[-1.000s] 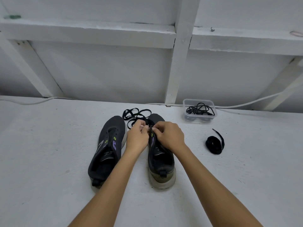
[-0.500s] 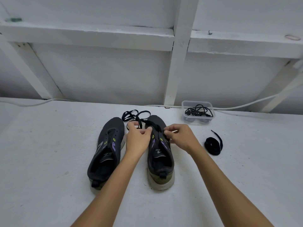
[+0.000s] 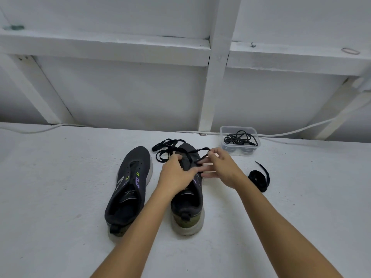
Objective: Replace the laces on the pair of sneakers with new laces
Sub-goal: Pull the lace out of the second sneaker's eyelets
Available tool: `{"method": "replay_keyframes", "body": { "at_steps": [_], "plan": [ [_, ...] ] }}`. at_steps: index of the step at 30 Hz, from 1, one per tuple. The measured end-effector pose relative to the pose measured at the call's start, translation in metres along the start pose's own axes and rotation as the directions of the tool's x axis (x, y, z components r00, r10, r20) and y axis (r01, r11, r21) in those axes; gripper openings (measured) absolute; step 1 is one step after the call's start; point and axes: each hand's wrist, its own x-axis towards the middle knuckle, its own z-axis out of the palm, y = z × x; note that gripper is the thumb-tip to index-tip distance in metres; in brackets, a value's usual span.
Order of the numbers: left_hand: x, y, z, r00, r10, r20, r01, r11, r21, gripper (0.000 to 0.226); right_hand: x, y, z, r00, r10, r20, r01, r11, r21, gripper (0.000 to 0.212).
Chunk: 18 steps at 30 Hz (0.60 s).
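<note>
Two dark grey sneakers stand side by side on the white table, toes pointing away from me. The left sneaker (image 3: 130, 183) has bare eyelets and no lace. My left hand (image 3: 176, 175) rests over the front of the right sneaker (image 3: 188, 199), fingers curled on its upper. A flat black lace (image 3: 197, 151) runs from that shoe's front eyelets up to my right hand (image 3: 220, 167), which pinches it between thumb and forefinger, the other fingers spread. The lace's loose part (image 3: 164, 147) lies looped behind the shoes.
A clear plastic box (image 3: 240, 140) with thin black laces stands behind right. A coiled black lace (image 3: 259, 179) lies on the table to the right. A white cable (image 3: 291, 133) runs along the back edge under a white wooden frame.
My right hand has moved away from the shoe to the right and up, drawing the lace out of the front eyelets. My left hand stays on the shoe.
</note>
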Motion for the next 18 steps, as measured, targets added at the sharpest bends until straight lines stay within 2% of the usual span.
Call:
{"method": "replay_keyframes", "body": {
  "at_steps": [3,5,7,10,14,18],
  "plan": [
    [0.0,0.003,0.004,1.0,0.003,0.009,-0.004,0.997,0.079,0.052,-0.001,0.012,0.0,0.997,0.0,-0.077,0.004,0.999,0.043,0.014],
    [-0.001,0.004,0.004,0.999,0.005,0.038,-0.009,0.993,0.12,0.056,-0.002,0.02,0.0,0.997,-0.019,-0.072,0.02,1.0,0.016,0.018],
    [-0.002,0.004,0.002,0.999,0.008,0.053,-0.014,0.992,0.127,0.061,-0.002,0.024,0.0,0.998,-0.06,-0.029,0.057,0.995,-0.084,0.02],
    [-0.002,0.003,0.0,0.999,0.041,0.026,-0.045,0.989,0.139,0.051,-0.002,0.025,0.005,0.99,-0.144,0.007,0.141,0.958,-0.25,0.019],
    [-0.002,0.002,-0.006,0.999,0.03,0.021,-0.033,0.982,0.183,0.049,0.002,0.022,0.02,0.97,-0.243,0.009,0.22,0.86,-0.461,0.005],
    [0.002,-0.006,-0.01,1.0,0.0,0.029,-0.005,0.984,0.18,0.039,0.004,0.007,0.025,0.982,-0.191,-0.014,0.175,0.923,-0.344,0.015]
  ]
}}
